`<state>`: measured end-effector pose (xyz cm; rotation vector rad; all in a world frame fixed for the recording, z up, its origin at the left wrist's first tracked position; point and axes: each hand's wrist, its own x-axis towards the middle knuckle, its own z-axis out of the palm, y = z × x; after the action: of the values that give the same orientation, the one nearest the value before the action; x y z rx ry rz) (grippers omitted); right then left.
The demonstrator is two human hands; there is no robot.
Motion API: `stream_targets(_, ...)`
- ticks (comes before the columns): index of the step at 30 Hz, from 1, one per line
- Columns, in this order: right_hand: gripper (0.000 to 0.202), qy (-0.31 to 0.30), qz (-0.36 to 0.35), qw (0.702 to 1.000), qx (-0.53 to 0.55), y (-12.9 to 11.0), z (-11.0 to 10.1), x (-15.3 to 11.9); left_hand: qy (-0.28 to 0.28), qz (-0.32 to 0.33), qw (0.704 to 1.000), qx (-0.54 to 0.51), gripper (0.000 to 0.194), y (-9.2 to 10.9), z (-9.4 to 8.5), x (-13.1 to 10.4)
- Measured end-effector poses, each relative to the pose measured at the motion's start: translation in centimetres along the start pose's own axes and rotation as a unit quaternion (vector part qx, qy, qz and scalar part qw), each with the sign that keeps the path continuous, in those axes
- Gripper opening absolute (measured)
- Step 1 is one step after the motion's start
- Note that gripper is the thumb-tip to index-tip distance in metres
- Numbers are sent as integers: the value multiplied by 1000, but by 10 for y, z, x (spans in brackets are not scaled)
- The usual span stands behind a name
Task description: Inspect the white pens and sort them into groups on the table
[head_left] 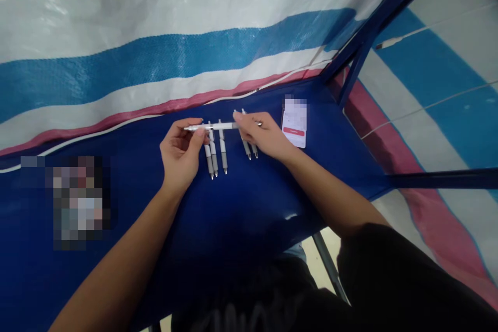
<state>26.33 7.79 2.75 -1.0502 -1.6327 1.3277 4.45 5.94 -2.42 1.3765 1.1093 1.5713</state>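
Both hands hold one white pen (212,126) crosswise just above a row of pens (218,153) lying on the blue surface (241,218). The left hand (182,153) pinches the pen near its left end between thumb and fingers, and the right hand (264,137) grips its other end with closed fingertips. The row serves as landmark: three pens lie side by side directly under the held one, tips pointing toward the person, and two more (249,148) lie just to their right, partly hidden by the right hand. Further right of the row a phone (294,122) rests flat on the surface, apart from the pens. The pen looks light, stiff and smooth, likely to roll or slip, so a pinch on the barrel near each end suits it best. No container shows; the pens lie loose. A striped tarp (155,36) hangs behind the surface.
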Motion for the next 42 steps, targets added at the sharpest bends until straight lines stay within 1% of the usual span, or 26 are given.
stream_targets(2,71,35,18,998,39,2,-1,1,-11,9,1000,15,36,1,3,-4)
stream_targets(3,70,40,30,997,57,3,-3,1,-15,20,999,26,35,2,4,-5)
stream_targets(5,69,30,59,993,97,2,-5,1,-21,59,996,64,32,3,3,-8)
stream_targets(6,68,19,71,991,115,2,-7,1,-35,92,991,96,29,4,1,-8)
stream_targets(9,64,-12,102,983,151,1,-10,1,-106,201,954,195,20,8,-8,-6)
stream_targets(11,62,-29,118,978,167,1,-10,1,-131,236,935,229,17,10,-14,-4)
stream_targets(14,60,-42,126,977,169,2,-12,2,-138,232,928,257,22,12,-18,-2)
stream_targets(17,65,-50,97,984,138,1,-16,3,-145,247,916,282,23,13,-17,-4)
stream_targets(20,71,-68,72,989,106,0,-19,3,-159,279,896,307,25,16,-15,-8)
stream_targets(24,77,-86,59,992,71,1,-23,5,-174,291,859,383,32,20,-17,-10)
stream_targets(27,79,-90,17,996,20,0,-27,4,-190,314,833,414,36,21,-19,-10)
stream_targets(30,78,-96,-18,995,-24,-1,-30,2,-204,326,820,423,39,22,-20,-11)
stream_targets(33,78,-92,-27,995,-13,0,-28,2,-200,335,818,422,37,22,-21,-10)
stream_targets(36,77,-77,-25,996,35,3,-21,3,-182,337,829,407,28,22,-22,-10)
stream_targets(38,77,-78,-14,995,66,5,-16,4,-183,331,835,401,25,22,-21,-10)
stream_targets(42,78,-65,7,991,118,5,-9,3,-178,310,844,400,29,20,-20,-12)
